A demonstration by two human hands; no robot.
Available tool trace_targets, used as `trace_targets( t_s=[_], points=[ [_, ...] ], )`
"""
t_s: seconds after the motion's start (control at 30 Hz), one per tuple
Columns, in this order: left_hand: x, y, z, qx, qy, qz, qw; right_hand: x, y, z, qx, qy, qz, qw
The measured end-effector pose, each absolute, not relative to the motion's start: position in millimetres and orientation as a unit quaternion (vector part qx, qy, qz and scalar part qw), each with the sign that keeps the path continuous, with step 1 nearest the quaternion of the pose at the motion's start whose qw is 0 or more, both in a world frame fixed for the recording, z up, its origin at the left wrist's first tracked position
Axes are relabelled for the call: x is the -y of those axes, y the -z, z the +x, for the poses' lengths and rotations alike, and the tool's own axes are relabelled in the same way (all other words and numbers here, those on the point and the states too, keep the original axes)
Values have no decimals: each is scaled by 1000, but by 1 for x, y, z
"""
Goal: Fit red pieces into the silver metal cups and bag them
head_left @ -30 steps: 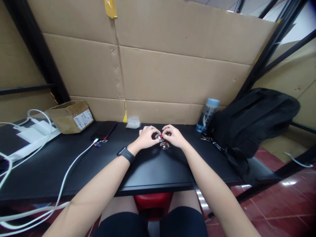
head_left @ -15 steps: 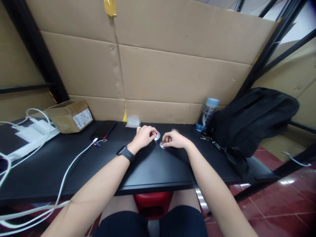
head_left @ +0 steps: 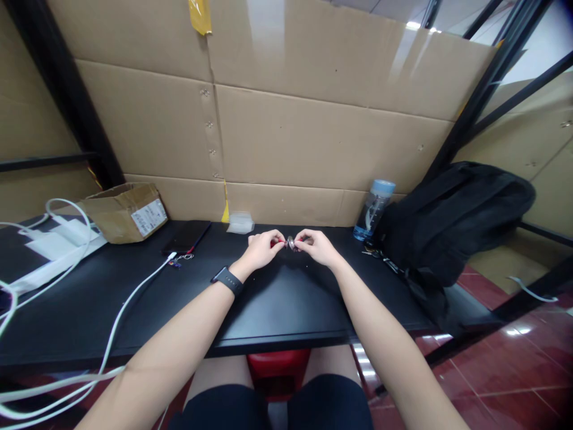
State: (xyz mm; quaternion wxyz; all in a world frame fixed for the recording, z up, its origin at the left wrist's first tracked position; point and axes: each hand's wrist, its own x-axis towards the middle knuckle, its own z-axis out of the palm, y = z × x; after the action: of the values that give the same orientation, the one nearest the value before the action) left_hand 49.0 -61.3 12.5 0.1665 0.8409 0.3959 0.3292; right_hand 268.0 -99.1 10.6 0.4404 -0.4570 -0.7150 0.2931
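The disc (head_left: 290, 243) looks like shiny metal, the backpack (head_left: 461, 218) matt cloth, the backdrop (head_left: 326, 143) cardboard.

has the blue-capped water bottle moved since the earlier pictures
No. Judged against the cardboard wall behind it, the blue-capped water bottle stands in the same spot, beside the black backpack.

Hands (head_left: 261, 249) (head_left: 317, 248) drawn closer together, metal discs (head_left: 290, 242) tilted edge-on between

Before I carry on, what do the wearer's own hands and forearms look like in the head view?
Both the left hand and right hand are ungloved, and no sleeves show on either forearm. A dark wristwatch with a smooth-looking black band circles the left wrist; the right wrist is bare.
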Motion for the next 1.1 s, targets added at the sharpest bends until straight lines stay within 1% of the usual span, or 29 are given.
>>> trace_targets(
  t_s=[0.07,0.27,0.4,0.53,0.73,1.0,1.1],
  points=[
    [62,-13,51,-381,-355,829,205,98,-9,265,685,-332,-440,477],
    [55,-4,55,-357,-397,802,267,101,-8,255,625,-408,-424,514],
    [50,2,55,-355,-402,793,290,104,-9,254,602,-445,-410,521],
    [48,7,55,-347,-398,790,310,105,-9,255,597,-468,-414,503],
    [43,13,57,-310,-408,776,367,108,-11,255,602,-464,-413,502],
    [46,11,57,-294,-396,785,374,106,-10,257,626,-417,-450,481],
    [47,5,55,-295,-378,801,358,103,-7,257,645,-374,-469,474]
  ],
)
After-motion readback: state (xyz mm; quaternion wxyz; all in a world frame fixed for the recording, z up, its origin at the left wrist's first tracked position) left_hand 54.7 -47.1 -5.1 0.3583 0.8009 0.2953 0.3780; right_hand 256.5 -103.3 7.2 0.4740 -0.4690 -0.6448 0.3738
